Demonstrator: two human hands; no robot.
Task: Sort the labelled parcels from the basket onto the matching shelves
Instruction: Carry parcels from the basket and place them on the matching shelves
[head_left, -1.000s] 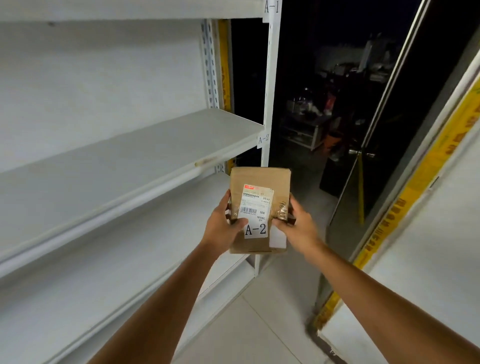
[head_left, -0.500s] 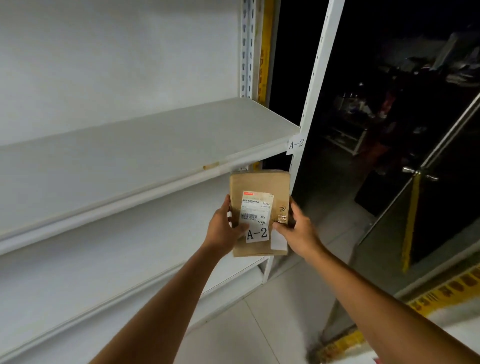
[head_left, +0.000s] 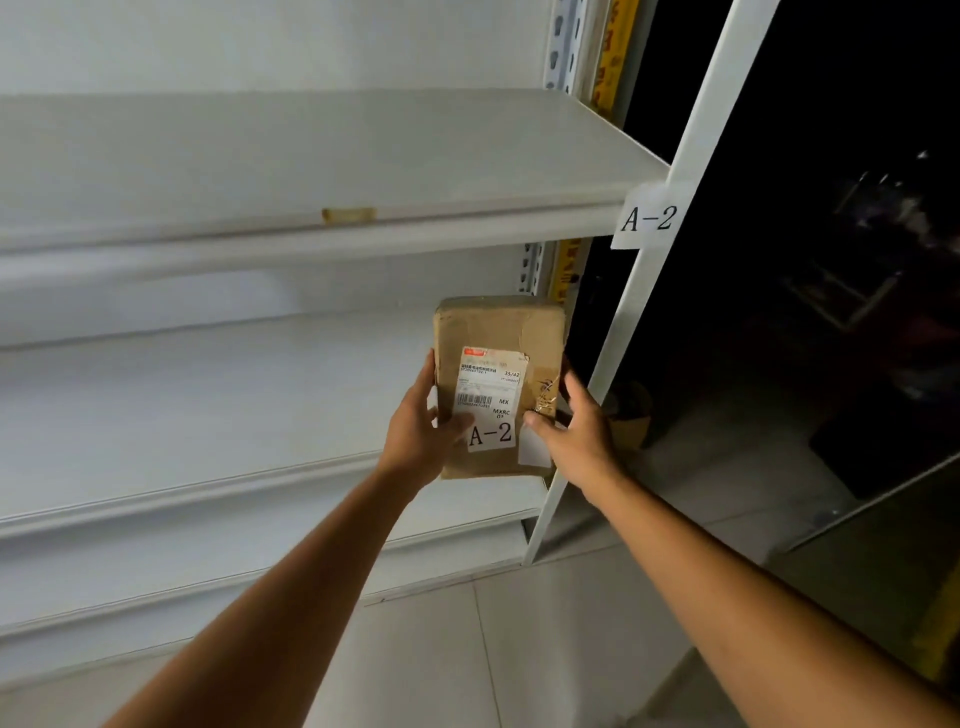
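A flat brown cardboard parcel with a white shipping label and a tag reading A-2 is held upright in front of the white rack. My left hand grips its left edge, thumb across the label. My right hand holds the right edge, thumb on the front. The parcel hangs below the shelf whose paper tag on the post reads A-2. That shelf is bare.
A lower white shelf runs behind the parcel, with another board beneath it. The white upright post stands just right of the parcel. Beyond it is a dark room with a glass door. Pale floor tiles lie below.
The view has swung left and closed in on the rack, so the A-2 shelf now sits directly above the parcel. Both hands keep the same hold on the parcel.
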